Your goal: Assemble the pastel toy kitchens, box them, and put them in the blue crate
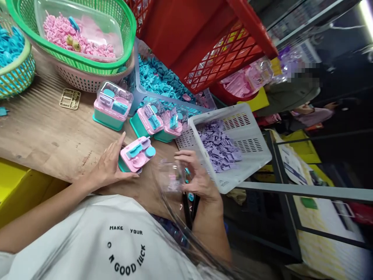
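Toy box: open pink tray (140,158) on a teal base, tilted on the bench (29,124), just left of the middle of the frame; the near side of its base is partly covered by fingers.
Left hand (109,165): grip spread around the toy box, fingers along one side, thumb along the lower edge.
Right hand (198,177): grip narrow, holding a clear cover (170,177) between fingers and thumb, right of the toy box; the cover's far edges blur into the bench.
Under the right wrist: a black object (186,212), mostly hidden, too obscured to name.
Covered boxes: one (113,103) above the toy box, two more close together (150,118) to its right, the rearmost partly hidden.
White basket (250,155): right of centre, tilted, purple pieces (220,147) inside.
Pale bin (136,83): upper middle, full of teal pieces (157,77), partly hidden by a red basket (175,39) cut off at the top.
Green basket (125,50): upper left, cropped, with a clear tub of pink pieces (61,31).
Beige frame (70,99): flat on the bench, below the green basket.
Far right: people (287,91), dim, one partly pixelated.
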`<state>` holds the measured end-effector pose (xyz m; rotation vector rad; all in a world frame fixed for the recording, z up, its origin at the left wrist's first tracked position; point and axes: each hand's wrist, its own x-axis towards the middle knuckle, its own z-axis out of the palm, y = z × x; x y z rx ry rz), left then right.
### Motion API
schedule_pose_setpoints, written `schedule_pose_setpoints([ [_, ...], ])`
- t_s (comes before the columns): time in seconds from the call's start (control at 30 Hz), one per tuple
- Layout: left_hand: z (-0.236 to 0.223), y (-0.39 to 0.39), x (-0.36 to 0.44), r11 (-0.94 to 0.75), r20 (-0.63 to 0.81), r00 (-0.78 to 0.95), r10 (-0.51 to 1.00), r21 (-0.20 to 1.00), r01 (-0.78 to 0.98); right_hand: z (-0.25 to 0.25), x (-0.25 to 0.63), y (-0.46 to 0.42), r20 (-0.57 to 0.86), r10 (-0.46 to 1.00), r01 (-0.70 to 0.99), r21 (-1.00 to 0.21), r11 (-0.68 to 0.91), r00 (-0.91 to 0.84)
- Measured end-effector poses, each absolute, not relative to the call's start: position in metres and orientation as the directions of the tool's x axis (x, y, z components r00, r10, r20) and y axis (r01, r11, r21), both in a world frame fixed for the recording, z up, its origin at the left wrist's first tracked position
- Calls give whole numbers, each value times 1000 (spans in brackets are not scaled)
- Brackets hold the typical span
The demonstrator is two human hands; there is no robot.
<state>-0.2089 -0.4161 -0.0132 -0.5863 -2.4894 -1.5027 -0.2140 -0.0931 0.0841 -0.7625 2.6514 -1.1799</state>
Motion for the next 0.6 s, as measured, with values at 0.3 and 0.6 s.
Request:
schedule_pose_setpoints([
  [0.3, 9, -423, -217, 291, 215, -840, 498, 871, 395, 116, -234, -134, -44, -640, -450, -674, 586, -767],
  [0.6, -2, -409, -225, 230, 250, -822, 512, 882, 412, 99, -206, -158, 104, -465, -436, -572, 695, -879],
])
